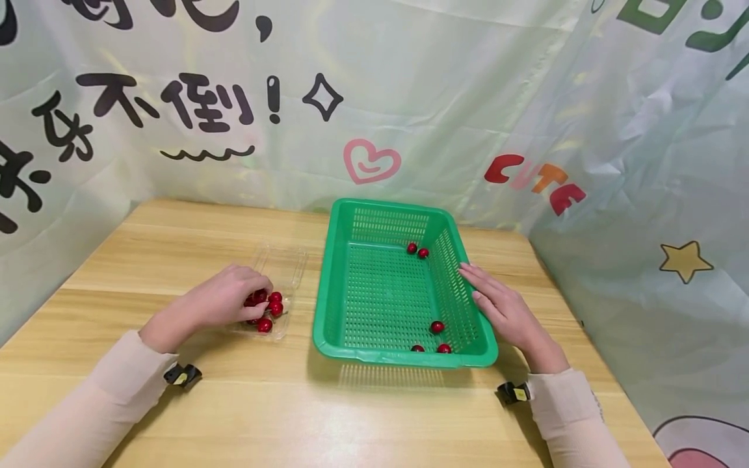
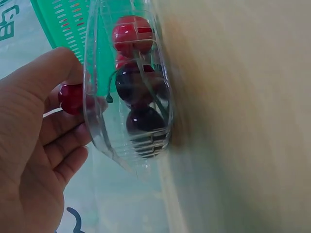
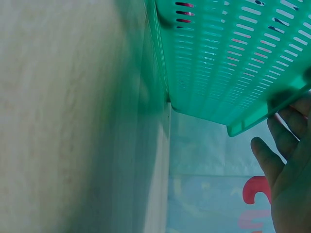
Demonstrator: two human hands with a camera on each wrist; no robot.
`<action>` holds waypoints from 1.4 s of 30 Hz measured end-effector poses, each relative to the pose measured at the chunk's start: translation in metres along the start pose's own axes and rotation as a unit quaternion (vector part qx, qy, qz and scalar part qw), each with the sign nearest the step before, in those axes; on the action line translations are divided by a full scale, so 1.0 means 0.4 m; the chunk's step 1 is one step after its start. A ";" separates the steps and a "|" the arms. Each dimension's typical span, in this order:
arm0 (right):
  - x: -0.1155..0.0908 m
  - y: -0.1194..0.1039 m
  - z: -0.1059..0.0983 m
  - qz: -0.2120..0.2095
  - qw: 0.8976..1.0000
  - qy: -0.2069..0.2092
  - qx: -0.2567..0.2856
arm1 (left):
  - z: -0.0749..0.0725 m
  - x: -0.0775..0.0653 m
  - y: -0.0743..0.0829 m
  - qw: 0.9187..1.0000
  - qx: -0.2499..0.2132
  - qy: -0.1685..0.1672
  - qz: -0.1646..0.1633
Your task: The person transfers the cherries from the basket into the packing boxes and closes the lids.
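Observation:
In the head view, my left hand (image 1: 231, 299) is over a clear plastic box (image 1: 279, 331) that holds several red cherries (image 1: 264, 324). The left wrist view shows a cherry (image 2: 71, 99) pinched between the thumb and fingers of that hand (image 2: 34, 126), beside the box wall. Darker cherries (image 2: 145, 120) with green stems lie inside the box. To the right stands a green slotted basket (image 1: 405, 358) with several cherries (image 1: 437, 327) along its right side. My right hand (image 1: 506, 309) rests on its right rim with fairly straight fingers; the right wrist view shows its fingertips at the rim.
The box's clear lid (image 1: 279, 262) lies folded back behind it. Both box and basket stand on a wooden table (image 1: 246, 403). A printed cloth (image 1: 445, 84) hangs behind and along the sides of the table.

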State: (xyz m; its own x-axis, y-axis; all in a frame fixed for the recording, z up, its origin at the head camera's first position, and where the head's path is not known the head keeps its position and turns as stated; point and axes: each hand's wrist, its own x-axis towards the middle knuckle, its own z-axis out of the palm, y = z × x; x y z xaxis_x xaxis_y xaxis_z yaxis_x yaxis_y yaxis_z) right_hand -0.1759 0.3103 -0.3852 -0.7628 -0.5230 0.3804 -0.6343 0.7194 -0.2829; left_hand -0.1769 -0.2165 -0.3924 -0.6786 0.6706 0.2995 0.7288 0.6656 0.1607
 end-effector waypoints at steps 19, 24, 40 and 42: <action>0.006 -0.007 -0.003 -0.009 1.000 0.011 0.008 | 0.020 -0.008 0.022 0.998 -0.012 -0.019 0.059; 0.006 -0.006 -0.002 -0.010 1.000 0.011 0.009 | 0.017 -0.009 0.028 0.998 -0.013 -0.030 0.046; 0.003 -0.004 0.000 -0.009 1.000 0.009 0.010 | -0.012 0.001 0.031 0.998 -0.020 -0.051 0.018; 0.002 -0.004 0.000 -0.009 1.000 0.011 0.010 | -0.021 0.010 0.032 0.998 -0.021 -0.052 0.020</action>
State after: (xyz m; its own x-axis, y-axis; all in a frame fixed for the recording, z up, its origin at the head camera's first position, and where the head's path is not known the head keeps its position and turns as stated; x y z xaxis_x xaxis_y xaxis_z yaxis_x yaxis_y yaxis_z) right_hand -0.1757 0.3088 -0.3844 -0.7478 -0.5261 0.4050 -0.6512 0.6998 -0.2935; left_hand -0.1695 -0.2082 -0.3814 -0.6527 0.7286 0.2077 0.7576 0.6246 0.1895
